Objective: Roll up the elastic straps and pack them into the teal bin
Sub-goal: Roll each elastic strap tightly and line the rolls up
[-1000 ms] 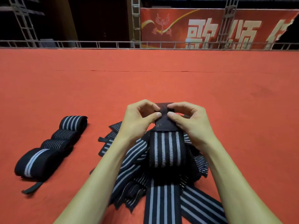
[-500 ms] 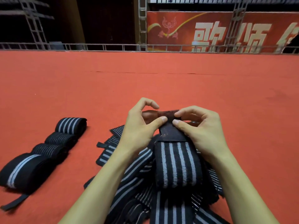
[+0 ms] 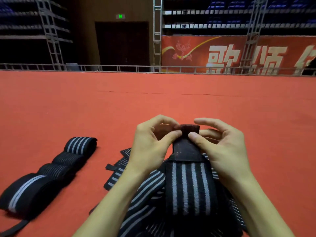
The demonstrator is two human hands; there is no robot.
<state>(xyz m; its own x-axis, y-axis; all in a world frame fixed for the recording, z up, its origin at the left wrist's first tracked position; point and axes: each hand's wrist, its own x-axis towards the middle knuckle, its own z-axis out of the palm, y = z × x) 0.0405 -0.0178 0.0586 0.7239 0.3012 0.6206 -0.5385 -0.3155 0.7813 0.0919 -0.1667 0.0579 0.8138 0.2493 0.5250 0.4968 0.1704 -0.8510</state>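
Several loose striped straps (image 3: 145,202) lie heaped nearest; above them the left hand (image 3: 150,144) and right hand (image 3: 224,147), close together, pinch the dark end tab (image 3: 186,147) of one strap (image 3: 189,189), flat a second ago, now folded over: rolling looks begun. Four rolled straps (image 3: 68,161) wait at left on the red carpet (image 3: 153,100); no teal bin in view.
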